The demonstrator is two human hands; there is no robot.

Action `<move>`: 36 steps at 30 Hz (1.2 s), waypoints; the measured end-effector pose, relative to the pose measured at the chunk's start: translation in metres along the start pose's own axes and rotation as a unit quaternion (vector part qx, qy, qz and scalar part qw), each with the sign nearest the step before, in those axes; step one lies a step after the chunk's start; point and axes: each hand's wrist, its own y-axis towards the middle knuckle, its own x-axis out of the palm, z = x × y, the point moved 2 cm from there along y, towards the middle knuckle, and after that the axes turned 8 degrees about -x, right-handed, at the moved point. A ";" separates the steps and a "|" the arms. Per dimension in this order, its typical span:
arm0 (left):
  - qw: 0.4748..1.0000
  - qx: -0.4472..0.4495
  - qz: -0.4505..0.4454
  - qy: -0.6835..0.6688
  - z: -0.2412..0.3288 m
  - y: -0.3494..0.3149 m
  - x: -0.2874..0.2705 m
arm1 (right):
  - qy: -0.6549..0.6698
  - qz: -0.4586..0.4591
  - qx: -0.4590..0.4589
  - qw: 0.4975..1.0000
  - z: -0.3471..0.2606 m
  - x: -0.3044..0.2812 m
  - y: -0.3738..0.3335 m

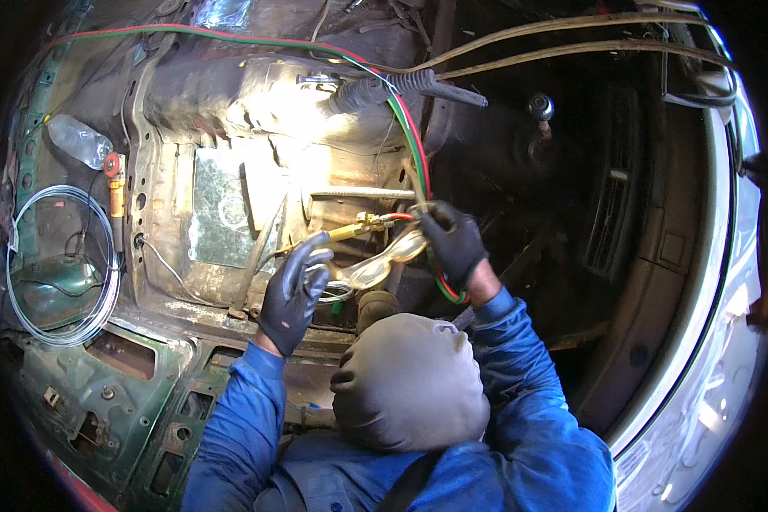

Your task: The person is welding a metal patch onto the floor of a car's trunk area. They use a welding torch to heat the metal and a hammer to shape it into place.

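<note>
A pair of clear goggles [369, 273] stretches between my two black-gloved hands. My left hand [288, 299] has its curled fingers at the left end of the goggles, right beside a torch. My right hand [452, 243] is closed at their other end, where the hoses also pass. The torch has a yellow handle [346, 231] and brass fittings [369, 221]; its front part runs behind my left hand. Red and green hoses [416, 141] come down to my right hand and show again below it. My grey-clad knee [410, 384] rises between my blue sleeves.
Bare, rusty car floor metal surrounds the hands, with a grey sheet-metal plate [218, 183]. On the left are a coil of wire [13, 282], an orange-and-grey power tool [116, 200] and a clear plastic bottle [78, 141]. A gear lever [541, 108] stands at right.
</note>
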 end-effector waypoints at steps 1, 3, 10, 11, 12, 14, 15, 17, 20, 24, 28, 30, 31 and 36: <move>1.000 -0.005 0.002 0.013 -0.002 0.003 -0.004 | 0.003 0.028 0.007 1.000 0.006 -0.011 0.004; 0.998 -0.015 0.014 0.059 -0.011 0.007 -0.014 | 0.015 0.073 0.031 0.997 0.030 -0.042 0.011; 0.988 -0.070 0.055 0.128 -0.067 0.013 -0.036 | -0.062 0.233 0.070 0.968 0.173 -0.131 0.036; 0.986 -0.065 0.061 0.141 -0.073 0.008 -0.042 | -0.035 0.239 0.076 0.967 0.169 -0.125 0.041; 0.984 -0.060 0.068 0.152 -0.078 0.005 -0.046 | 0.111 0.232 0.213 0.943 0.167 -0.122 0.040; 0.982 -0.080 0.073 0.158 -0.084 0.001 -0.054 | 0.211 0.259 0.200 0.921 0.162 -0.111 0.053; 0.980 -0.097 0.077 0.154 -0.087 -0.001 -0.057 | 0.261 0.269 0.194 0.907 0.159 -0.105 0.061; 0.975 -0.130 0.078 0.161 -0.092 -0.005 -0.064 | 0.360 0.237 0.190 0.882 0.150 -0.101 0.079; 0.965 -0.159 0.066 0.198 -0.118 -0.003 -0.068 | 0.452 0.176 0.165 0.859 0.187 -0.129 0.102; 0.965 -0.170 0.083 0.179 -0.138 -0.005 -0.076 | 0.399 0.230 0.146 0.876 0.184 -0.128 0.130; 0.960 -0.177 0.140 0.164 -0.172 -0.019 -0.092 | 0.409 0.284 0.171 0.850 0.172 -0.107 0.140; 0.954 -0.190 0.164 0.161 -0.183 -0.016 -0.094 | 0.391 0.268 0.166 0.865 0.165 -0.113 0.130; 0.948 -0.205 0.188 0.152 -0.184 -0.016 -0.095 | 0.376 0.277 0.177 0.866 0.156 -0.112 0.126; 0.944 -0.187 0.228 0.152 -0.221 -0.014 -0.108 | 0.334 0.310 0.193 0.869 0.121 -0.100 0.105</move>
